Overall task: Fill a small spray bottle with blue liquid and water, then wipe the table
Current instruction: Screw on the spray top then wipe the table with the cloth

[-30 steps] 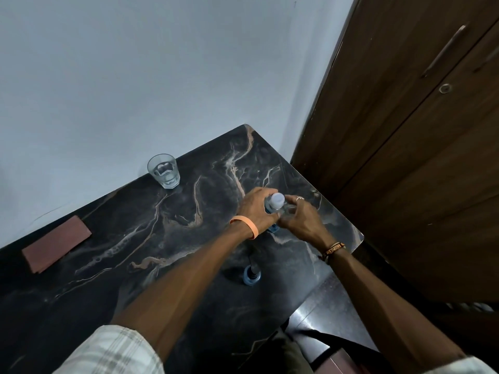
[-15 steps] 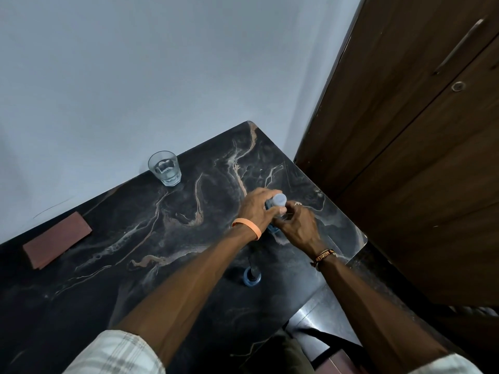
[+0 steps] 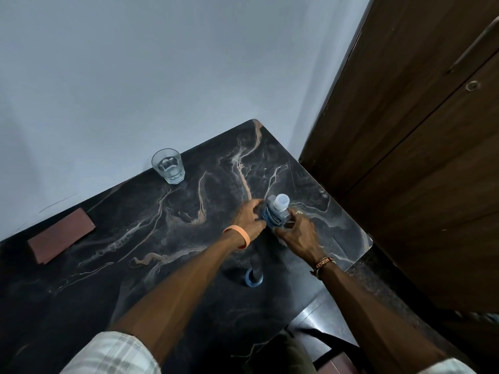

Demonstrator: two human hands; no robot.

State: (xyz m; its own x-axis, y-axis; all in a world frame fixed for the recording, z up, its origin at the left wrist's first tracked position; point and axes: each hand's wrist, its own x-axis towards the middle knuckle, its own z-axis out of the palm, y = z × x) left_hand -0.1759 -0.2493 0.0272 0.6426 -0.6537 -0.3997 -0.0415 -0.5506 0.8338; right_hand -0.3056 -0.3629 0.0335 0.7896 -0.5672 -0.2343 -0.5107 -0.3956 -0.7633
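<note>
A clear bottle of blue liquid (image 3: 275, 215) with a white cap stands near the right edge of the dark marble table (image 3: 162, 238). My left hand (image 3: 248, 218) holds its left side, fingers and thumb against the label. From the right, my right hand (image 3: 297, 233) grips the lower body with curled fingers. The small spray bottle (image 3: 253, 276), blue with a dark nozzle, stands alone just in front of my hands. At the back by the wall is a glass of water (image 3: 168, 166). A reddish folded cloth (image 3: 62, 234) lies at the far left.
A pale wall runs behind the table. A brown wooden cupboard (image 3: 418, 157) stands close on the right, past the table's rounded corner. Dark floor and a chair part (image 3: 332, 344) show below the table's front right edge.
My left hand has slid off the top of the blue liquid bottle to its left side, so the white cap and label now show. The right hand stays on the bottle.
</note>
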